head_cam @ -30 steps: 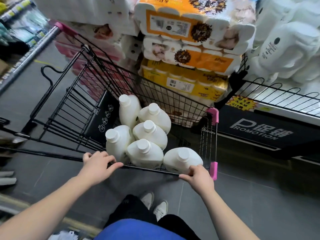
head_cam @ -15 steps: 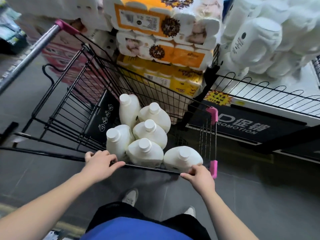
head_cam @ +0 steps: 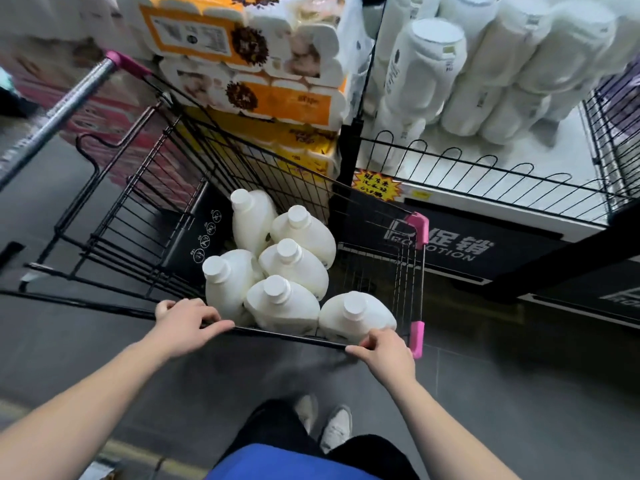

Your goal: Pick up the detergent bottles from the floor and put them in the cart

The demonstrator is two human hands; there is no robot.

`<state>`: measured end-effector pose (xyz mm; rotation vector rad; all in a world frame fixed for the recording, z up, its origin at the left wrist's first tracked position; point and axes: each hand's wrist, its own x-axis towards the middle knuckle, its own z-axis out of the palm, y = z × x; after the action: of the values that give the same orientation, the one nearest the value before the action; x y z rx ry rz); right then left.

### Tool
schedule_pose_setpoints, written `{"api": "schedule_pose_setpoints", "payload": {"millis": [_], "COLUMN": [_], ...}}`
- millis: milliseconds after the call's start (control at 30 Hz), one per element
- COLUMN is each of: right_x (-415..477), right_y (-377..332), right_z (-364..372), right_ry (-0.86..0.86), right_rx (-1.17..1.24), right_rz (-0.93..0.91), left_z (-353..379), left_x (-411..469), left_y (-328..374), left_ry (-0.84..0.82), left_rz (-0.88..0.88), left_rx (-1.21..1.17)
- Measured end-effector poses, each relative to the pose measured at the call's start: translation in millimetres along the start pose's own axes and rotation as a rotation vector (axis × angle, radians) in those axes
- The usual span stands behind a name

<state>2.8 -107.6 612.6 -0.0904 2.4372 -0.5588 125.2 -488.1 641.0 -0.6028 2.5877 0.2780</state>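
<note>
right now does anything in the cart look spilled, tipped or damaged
Nothing spilled or damaged. The six detergent bottles in the cart lean against each other in a heap instead of standing straight, all capped.

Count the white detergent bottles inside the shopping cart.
6, all in the cart: far-left bottle, far-right bottle, middle bottle, left bottle, near-centre bottle, near-right bottle. More could hide beneath them.

The handle of the cart runs off the left edge, and the price tag (handwritten) blurs beyond reading.
</note>
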Motion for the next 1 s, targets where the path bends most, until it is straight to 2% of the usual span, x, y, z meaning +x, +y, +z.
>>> {"api": "schedule_pose_setpoints", "payload": {"millis": [367, 600, 867, 1000], "right_x": [-2, -4, -15, -20], "right_y": [106, 186, 283, 329], "right_z": [-55, -99, -150, -182], "right_ry": [0.036, 0.001, 0.050, 0.004], "right_rx": [0.012, 0.028, 0.031, 0.022], "right_rz": [0.072, 0.054, 0.017, 0.037], "left_z": [19, 40, 63, 77], "left_x": [-20, -39, -61, -74], "left_y": [123, 206, 313, 366], "left_ry": [-0.026, 0.003, -0.028, -0.021], "left_rz": [0.035, 0.013, -0.027, -0.018], "left_rx": [-0.019, 0.002, -0.004, -0.030]}}
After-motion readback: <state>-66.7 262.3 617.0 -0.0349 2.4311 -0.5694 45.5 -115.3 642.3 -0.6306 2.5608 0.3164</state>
